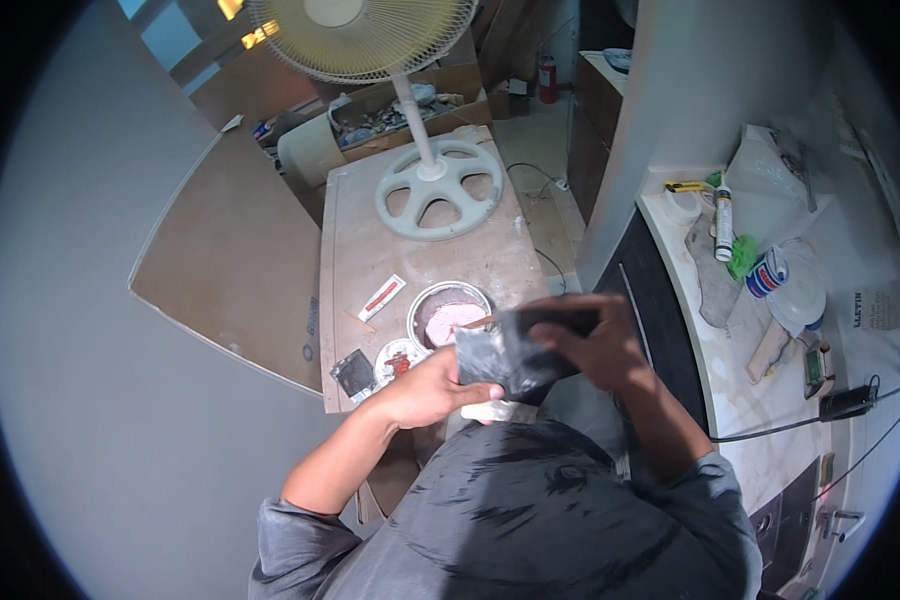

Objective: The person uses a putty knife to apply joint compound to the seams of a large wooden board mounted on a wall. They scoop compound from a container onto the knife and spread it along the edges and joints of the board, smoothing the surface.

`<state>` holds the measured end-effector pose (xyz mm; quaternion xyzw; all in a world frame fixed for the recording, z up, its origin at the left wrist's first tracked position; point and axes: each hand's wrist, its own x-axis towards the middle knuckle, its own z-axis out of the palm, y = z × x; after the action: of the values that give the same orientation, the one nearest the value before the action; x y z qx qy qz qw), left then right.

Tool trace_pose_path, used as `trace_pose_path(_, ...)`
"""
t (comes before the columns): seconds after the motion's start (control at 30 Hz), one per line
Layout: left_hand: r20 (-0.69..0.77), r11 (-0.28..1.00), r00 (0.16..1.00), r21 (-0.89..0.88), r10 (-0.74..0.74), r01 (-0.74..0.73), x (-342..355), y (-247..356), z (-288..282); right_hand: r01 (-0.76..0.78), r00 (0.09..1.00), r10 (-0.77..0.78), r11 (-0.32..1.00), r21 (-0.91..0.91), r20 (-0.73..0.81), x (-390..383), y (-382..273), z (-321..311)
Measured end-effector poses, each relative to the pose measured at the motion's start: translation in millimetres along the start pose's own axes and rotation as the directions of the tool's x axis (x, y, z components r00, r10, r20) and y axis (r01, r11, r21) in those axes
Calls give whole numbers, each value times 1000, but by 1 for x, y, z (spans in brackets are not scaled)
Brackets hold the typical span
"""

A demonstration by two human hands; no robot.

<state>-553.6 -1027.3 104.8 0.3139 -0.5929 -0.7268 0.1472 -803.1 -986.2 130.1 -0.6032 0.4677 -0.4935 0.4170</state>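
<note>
In front of my torso my left hand [425, 390] grips a dark grey flat plate [510, 362] smeared with pale paste, its thumb pressed along the near edge. My right hand [605, 345] is blurred by motion. It bends around a dark flat piece [570, 325] at the plate's right side, whose exact kind I cannot make out. Just beyond the plate stands a round tub [417, 305] of pinkish paste, partly covered by my hands. Beside it is a small white container [383, 358] with red paste. A dark square plate [354, 375] lies at the board's near left corner.
A white tube [380, 297] lies on the board-topped table [355, 220]. A standing fan [438, 185] rests on its far end. On the right counter [705, 340] are a sealant cartridge [723, 225], a blue can [767, 273] and a yellow cutter [685, 187]. A large panel [240, 270] leans left.
</note>
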Motion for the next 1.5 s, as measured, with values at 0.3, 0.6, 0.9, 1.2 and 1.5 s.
trace_pose_path(0.3, -352, 877, 918, -364, 183, -314, 41, 27, 42, 230, 553, -80, 971, 59, -830, -31, 58, -30)
trace_pose_path(0.6, -407, 679, 910, -690, -76, -251, 83, 42, 87, 264, 717, -289, 955, -136, -634, -46, 29, -5)
trace_pose_path(0.9, -585, 868, 665, 153, 465, -472, 98, 33, 82, -275, 926, 242, 958, -77, -290, -73, 39, -61)
trace_pose_path(1.2, -397, 703, 690, 674, 605, -228, 125, 20, 101, 3, 804, -451, 655, -756, -388, -63, 50, -16)
trace_pose_path(1.5, -24, 729, 1000, -684, 20, -31, 131, -20, 59, 132, 750, -314, 934, -333, -583, -61, 55, -68)
